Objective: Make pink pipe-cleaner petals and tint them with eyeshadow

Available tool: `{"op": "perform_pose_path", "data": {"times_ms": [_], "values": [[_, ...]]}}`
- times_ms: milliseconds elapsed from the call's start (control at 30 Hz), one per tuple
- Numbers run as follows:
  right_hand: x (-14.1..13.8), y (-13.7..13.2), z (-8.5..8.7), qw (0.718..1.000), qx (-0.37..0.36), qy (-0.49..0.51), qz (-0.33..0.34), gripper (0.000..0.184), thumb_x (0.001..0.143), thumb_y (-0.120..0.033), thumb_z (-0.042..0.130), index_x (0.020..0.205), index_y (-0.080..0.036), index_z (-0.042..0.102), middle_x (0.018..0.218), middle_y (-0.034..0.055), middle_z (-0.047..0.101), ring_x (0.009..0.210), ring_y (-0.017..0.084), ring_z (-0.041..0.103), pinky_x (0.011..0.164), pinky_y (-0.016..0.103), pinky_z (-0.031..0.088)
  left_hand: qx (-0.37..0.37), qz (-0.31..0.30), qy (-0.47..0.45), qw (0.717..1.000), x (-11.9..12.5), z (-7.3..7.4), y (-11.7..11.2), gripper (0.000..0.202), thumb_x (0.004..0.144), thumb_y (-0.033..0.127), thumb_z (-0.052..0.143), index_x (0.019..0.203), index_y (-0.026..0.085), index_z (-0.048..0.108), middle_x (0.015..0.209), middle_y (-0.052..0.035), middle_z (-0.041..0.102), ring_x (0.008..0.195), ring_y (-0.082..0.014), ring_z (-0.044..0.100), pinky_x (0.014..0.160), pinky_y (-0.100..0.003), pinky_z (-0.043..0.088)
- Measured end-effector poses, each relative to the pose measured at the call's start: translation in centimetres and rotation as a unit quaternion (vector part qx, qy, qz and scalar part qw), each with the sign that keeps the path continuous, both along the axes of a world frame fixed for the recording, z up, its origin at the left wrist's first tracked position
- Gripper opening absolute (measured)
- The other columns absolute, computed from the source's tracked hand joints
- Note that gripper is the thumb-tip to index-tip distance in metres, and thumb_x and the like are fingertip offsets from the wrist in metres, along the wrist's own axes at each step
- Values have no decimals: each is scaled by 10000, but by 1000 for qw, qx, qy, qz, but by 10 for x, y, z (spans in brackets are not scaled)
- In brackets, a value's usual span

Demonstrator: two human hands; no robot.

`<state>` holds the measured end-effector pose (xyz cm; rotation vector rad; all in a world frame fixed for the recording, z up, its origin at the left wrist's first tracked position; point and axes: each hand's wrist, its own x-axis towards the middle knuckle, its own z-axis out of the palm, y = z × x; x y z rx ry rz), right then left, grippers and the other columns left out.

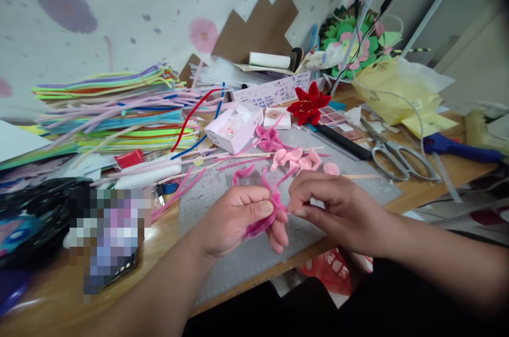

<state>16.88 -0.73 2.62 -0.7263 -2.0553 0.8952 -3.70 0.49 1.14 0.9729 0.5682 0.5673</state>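
My left hand (248,212) pinches a bunch of bent pink pipe cleaners (277,198) between thumb and fingers, just above the grey cutting mat (222,268). Several fuzzy ends fan upward from the pinch, and a darker magenta loop hangs below it. At the right side of the bunch, my right hand (322,207) closes thumb and forefinger on one pink pipe cleaner end. Light pink curled pieces (292,158) lie on the mat just behind the hands. Beyond them rests a magenta looped pipe cleaner piece (269,139).
Bundles of coloured pipe cleaners (119,109) are piled at the back left. A white box (234,127) holds small items. Behind the right hand are a red flower (309,104), a black-handled knife (344,141) and scissors (397,159). A phone (119,270) lies at the left.
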Motion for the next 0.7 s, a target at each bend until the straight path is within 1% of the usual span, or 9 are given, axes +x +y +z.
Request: {"op": "perform_pose_path", "data": {"times_ms": [67,133,200,267,333,400,500,600,700], "values": [[-2,1,-7,988,-146,47,32,117,876,-213,577,781,-147,589,771,28,620,713,112,573,666,241,467,23,1,15,1000,1,-1,-2,253,797,363,645,742,117,667,568,-60,688,490,-145,626,551,-261,469],[-4,5,-17,956,-269,88,75,188,854,-301,612,767,-136,583,716,10,612,653,102,567,619,229,461,38,-17,38,998,1,-2,-5,305,778,419,647,693,126,664,504,-44,650,450,-134,581,582,-287,474],[-5,12,-25,934,-325,99,115,210,820,-322,648,773,-129,580,679,-11,593,612,89,549,600,219,446,50,-52,66,995,1,-3,-7,345,771,455,637,660,131,667,469,-38,625,423,-121,542,611,-304,475],[-4,22,-26,935,-310,82,150,185,790,-278,673,772,-124,572,676,-22,576,602,80,537,597,211,434,60,-90,89,990,1,-3,-8,345,778,450,625,651,132,670,455,-31,612,406,-106,512,606,-295,464],[0,32,-18,954,-240,35,176,146,792,-222,659,745,-122,564,688,-15,572,622,85,536,603,212,428,66,-122,111,984,2,-3,-9,317,794,416,609,662,134,669,458,-20,610,401,-94,499,578,-271,445],[4,40,-5,973,-133,-38,182,127,823,-186,622,725,-126,569,695,-4,571,648,97,536,619,223,426,69,-143,140,977,5,-4,-8,290,810,381,585,672,138,662,466,-11,611,402,-89,498,534,-246,421],[2,40,15,964,55,-176,193,127,836,-109,582,712,-135,586,706,14,572,700,127,523,670,258,424,77,-146,211,964,13,-8,-6,283,812,354,557,632,148,631,454,-2,593,396,-95,499,465,-226,392],[-7,28,20,919,237,-286,133,144,839,-94,554,705,-130,593,726,49,570,718,168,482,664,302,402,92,-48,279,955,20,-12,-4,289,780,306,562,533,156,569,404,7,546,373,-97,485,422,-215,375],[-13,13,13,895,333,-293,40,229,903,-121,454,726,-120,600,732,73,566,698,182,450,630,318,384,71,75,236,966,22,-12,-2,257,741,275,595,518,155,548,390,16,522,359,-93,470,389,-204,363]]}}
